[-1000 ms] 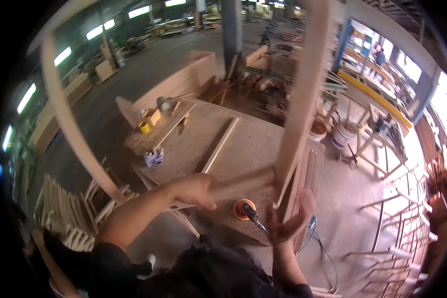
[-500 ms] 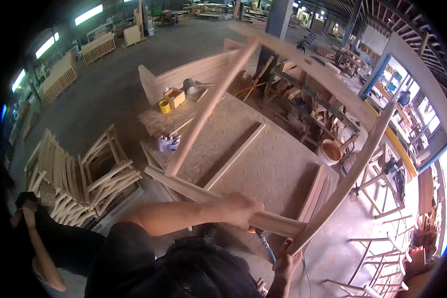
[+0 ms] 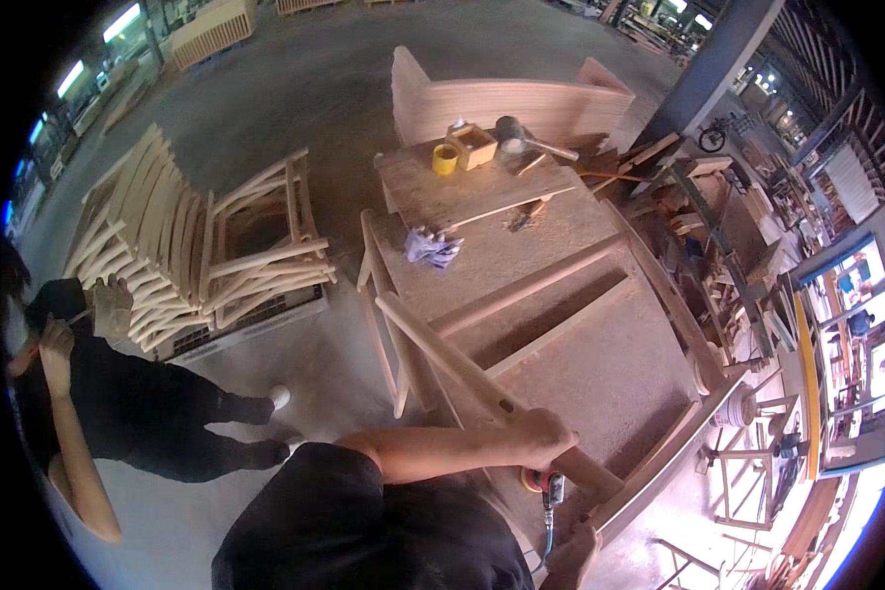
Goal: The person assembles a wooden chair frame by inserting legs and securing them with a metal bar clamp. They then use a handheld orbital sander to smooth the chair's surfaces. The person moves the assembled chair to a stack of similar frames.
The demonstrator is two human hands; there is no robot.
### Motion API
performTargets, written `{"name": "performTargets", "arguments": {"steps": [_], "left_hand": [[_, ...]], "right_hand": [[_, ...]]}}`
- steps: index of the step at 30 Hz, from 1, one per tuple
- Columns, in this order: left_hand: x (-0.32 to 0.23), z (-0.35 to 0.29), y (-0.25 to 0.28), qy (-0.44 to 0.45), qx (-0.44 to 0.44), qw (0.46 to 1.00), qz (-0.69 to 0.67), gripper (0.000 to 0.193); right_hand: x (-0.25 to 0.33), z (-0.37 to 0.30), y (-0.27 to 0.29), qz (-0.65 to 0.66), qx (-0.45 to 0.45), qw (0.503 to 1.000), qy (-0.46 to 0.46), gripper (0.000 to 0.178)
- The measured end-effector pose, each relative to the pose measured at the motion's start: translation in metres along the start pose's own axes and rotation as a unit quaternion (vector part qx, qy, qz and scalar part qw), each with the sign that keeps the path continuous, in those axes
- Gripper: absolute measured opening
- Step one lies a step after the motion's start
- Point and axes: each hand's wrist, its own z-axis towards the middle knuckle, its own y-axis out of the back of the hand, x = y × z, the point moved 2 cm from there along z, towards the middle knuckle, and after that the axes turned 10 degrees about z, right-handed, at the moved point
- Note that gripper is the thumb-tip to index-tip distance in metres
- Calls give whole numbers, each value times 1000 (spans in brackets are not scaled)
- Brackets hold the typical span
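A pale wooden chair frame (image 3: pixel 462 362) rests at a slant over the dusty worktable (image 3: pixel 600 339). My left hand (image 3: pixel 543 439) is closed around its near rail. At the near right corner, my right hand (image 3: pixel 575 559) grips the end of the curved rail, its fingers partly hidden. Just below my left hand, beside the near rail, is a red and black air sander (image 3: pixel 539 481) with a blue hose. A loose wooden strip (image 3: pixel 560 324) lies on the tabletop inside the frame.
A crumpled purple-grey glove (image 3: pixel 433 249), yellow cup (image 3: pixel 444 158), wooden box (image 3: pixel 475 146) and mallet (image 3: pixel 511 131) lie toward the table's far end. Stacked chair frames (image 3: pixel 157 236) stand left. A co-worker (image 3: pixel 118 393) in black is at far left; wood scraps (image 3: pixel 747 211) lie right.
The chair frame has come down from a raised, upright tilt to lie low over the table, both hands still on it. My view has swung left, showing more of the co-worker.
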Motion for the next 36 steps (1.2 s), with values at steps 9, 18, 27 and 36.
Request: {"name": "performTargets", "arguments": {"steps": [9, 18, 27, 36], "left_hand": [[40, 23, -54, -4, -97, 995, 30, 26], [38, 35, -35, 2, -98, 994, 39, 23], [24, 45, -8, -4, -59, 996, 60, 14], [18, 42, -21, 6, -38, 997, 73, 27]], "right_hand": [[-19, 32, -33, 252, 0, 959, -127, 6], [33, 19, -48, 277, 3, 961, -26, 40], [-75, 115, -77, -330, 100, 893, 288, 60], [-98, 81, -41, -193, -8, 974, 121, 52]]}}
